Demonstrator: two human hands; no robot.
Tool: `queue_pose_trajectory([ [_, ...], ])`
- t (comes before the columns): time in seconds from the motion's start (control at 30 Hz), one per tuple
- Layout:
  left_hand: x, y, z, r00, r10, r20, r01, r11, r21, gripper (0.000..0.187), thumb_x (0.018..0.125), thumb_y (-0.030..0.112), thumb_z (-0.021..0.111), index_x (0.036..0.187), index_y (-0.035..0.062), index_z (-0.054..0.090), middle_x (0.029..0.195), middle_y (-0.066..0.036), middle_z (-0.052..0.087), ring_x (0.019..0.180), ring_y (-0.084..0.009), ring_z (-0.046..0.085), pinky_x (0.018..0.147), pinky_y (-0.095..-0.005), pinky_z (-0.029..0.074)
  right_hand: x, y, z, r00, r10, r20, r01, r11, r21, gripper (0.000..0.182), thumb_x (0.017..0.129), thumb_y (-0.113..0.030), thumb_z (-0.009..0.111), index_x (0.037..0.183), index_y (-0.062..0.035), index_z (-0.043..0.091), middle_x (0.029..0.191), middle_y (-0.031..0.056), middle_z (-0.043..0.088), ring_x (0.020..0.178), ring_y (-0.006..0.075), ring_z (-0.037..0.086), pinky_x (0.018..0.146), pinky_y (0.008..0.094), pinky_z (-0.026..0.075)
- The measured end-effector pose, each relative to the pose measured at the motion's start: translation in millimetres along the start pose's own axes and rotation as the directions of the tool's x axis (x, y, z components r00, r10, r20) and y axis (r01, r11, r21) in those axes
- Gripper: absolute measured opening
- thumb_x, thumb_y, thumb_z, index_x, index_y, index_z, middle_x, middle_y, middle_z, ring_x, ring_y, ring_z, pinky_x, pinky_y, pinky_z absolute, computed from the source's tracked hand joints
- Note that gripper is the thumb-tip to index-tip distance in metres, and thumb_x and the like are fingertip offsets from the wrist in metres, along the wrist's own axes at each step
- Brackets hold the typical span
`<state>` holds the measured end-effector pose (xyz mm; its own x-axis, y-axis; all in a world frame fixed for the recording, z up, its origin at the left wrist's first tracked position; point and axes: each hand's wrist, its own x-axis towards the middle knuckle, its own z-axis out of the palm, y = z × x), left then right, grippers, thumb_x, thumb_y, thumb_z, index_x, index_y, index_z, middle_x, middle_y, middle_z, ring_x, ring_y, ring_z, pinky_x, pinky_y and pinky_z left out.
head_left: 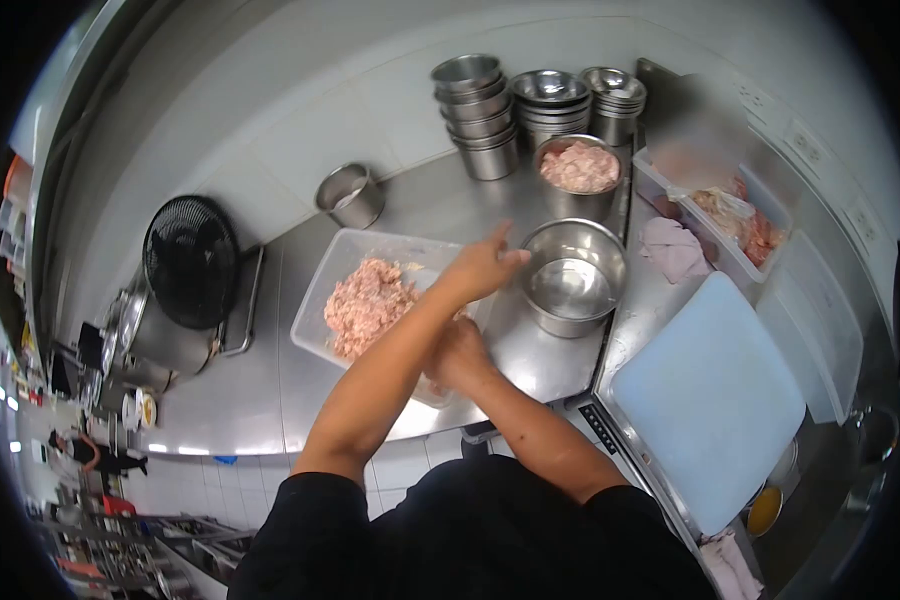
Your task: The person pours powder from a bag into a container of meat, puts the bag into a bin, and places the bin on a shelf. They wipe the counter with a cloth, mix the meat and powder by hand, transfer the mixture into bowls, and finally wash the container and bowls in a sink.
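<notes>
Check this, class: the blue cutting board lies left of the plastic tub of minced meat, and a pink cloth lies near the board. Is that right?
"Left" is wrong: the head view shows the blue cutting board right of the plastic tub of minced meat.

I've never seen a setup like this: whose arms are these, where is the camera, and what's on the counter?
There is no machine here: these are a person's bare arms. The one picture comes from a camera on their head, looking down. The arms cross over a metal counter. The left hand looks empty, near a wide metal bowl. The right hand is at the plastic tub of minced meat; its grip is hidden.
</notes>
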<state>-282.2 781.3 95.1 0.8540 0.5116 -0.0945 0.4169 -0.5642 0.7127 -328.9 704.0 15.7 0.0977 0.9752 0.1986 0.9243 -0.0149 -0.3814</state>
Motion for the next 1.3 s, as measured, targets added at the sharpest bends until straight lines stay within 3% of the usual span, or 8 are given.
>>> queue_pose_trajectory([
  [0.13,-110.9,-18.1,-61.5,0.793,0.344,-0.503,-0.096,0.886,0.455,0.066,0.09,0.027,0.065,0.145,0.0036,0.037,0.139,-0.026,0.047,0.132,-0.0395,0.042,0.11,-0.0446,0.032,-6.9,-7.5,-31.2,0.995,-0.074,0.067,0.078,0.995,-0.069,0.015,0.072,-0.018,0.064,0.08,-0.0069,0.07,0.08,0.014,0.07,0.082,0.0277,0.068,0.076,0.0428,0.051],
  [0.2,-167.6,-61.1,-79.9,0.667,0.269,-0.694,0.133,0.874,0.467,0.074,0.089,0.025,0.067,0.148,0.0021,0.029,0.149,-0.026,0.034,0.139,-0.0375,0.032,0.112,-0.044,0.029,-4.0,-11.1,-20.9,0.999,-0.033,-0.016,0.034,0.999,0.014,0.015,0.073,-0.016,0.063,0.081,-0.0073,0.071,0.082,0.0133,0.07,0.082,0.0282,0.068,0.075,0.0425,0.051],
  [0.33,-253.6,-149.9,-55.5,0.413,-0.509,-0.755,0.179,0.859,-0.48,0.092,0.088,0.048,0.066,0.152,0.0037,0.017,0.156,-0.024,0.019,0.142,-0.035,0.026,0.111,-0.0485,0.029,-3.7,-30.2,-4.0,0.997,-0.042,-0.067,0.049,0.993,0.111,0.02,0.074,-0.015,0.062,0.089,-0.0081,0.073,0.086,0.0129,0.071,0.082,0.0291,0.068,0.075,0.0414,0.052],
  [0.43,-259.4,-139.6,-48.1,0.547,-0.821,-0.163,0.27,0.357,-0.894,0.102,0.085,0.065,0.059,0.152,0.0048,0.011,0.151,-0.026,0.029,0.137,-0.0356,0.033,0.104,-0.0545,0.034,-8.4,-60.9,3.7,0.996,-0.088,-0.019,0.09,0.978,0.188,0.025,0.075,-0.015,0.061,0.096,-0.0087,0.073,0.089,0.0131,0.071,0.084,0.0298,0.067,0.077,0.0412,0.052],
  [0.53,-235.1,-184.0,-54.5,0.684,-0.728,-0.054,0.309,0.356,-0.882,0.098,0.085,0.071,0.052,0.151,0.0055,0.021,0.146,-0.021,0.038,0.131,-0.036,0.04,0.097,-0.0572,0.039,-8.2,-70.8,-8.2,0.99,-0.123,0.066,0.098,0.951,0.292,0.027,0.082,-0.015,0.058,0.103,-0.0097,0.073,0.092,0.0138,0.071,0.087,0.0317,0.067,0.08,0.0425,0.052],
  [0.97,-201.9,-201.6,-58.3,0.615,-0.75,-0.242,0.124,0.395,-0.91,0.054,0.083,0.025,0.052,0.132,0.0029,0.045,0.114,-0.013,0.056,0.102,-0.0246,0.056,0.093,-0.0429,0.046,125.2,3.6,-29.7,0.973,0.007,0.232,-0.073,0.959,0.275,0.049,0.079,-0.009,0.056,0.129,-0.0101,0.059,0.107,0.026,0.065,0.101,0.0404,0.063,0.09,0.0451,0.05],
  [1.07,-198.4,-213.3,-52.7,0.652,-0.69,-0.316,-0.038,0.387,-0.921,0.061,0.081,0.014,0.049,0.139,0.0016,0.037,0.114,-0.013,0.056,0.099,-0.0233,0.056,0.091,-0.0383,0.047,174.8,10.9,2.7,0.966,-0.103,0.238,0.049,0.974,0.223,0.052,0.088,-0.037,0.058,0.133,-0.0104,0.056,0.109,0.028,0.064,0.102,0.0424,0.062,0.09,0.0457,0.048],
  [1.3,-194.0,-213.9,-61.7,0.71,-0.603,-0.364,-0.285,0.226,-0.931,0.065,0.086,0.006,0.046,0.148,0.0051,0.028,0.133,-0.015,0.05,0.119,-0.0261,0.051,0.103,-0.0388,0.042,248.2,3.7,61.1,0.936,0.12,0.332,-0.169,0.978,0.121,0.066,0.088,-0.049,0.053,0.13,0.0022,0.055,0.124,0.0275,0.059,0.114,0.0392,0.058,0.099,0.0414,0.044],
])
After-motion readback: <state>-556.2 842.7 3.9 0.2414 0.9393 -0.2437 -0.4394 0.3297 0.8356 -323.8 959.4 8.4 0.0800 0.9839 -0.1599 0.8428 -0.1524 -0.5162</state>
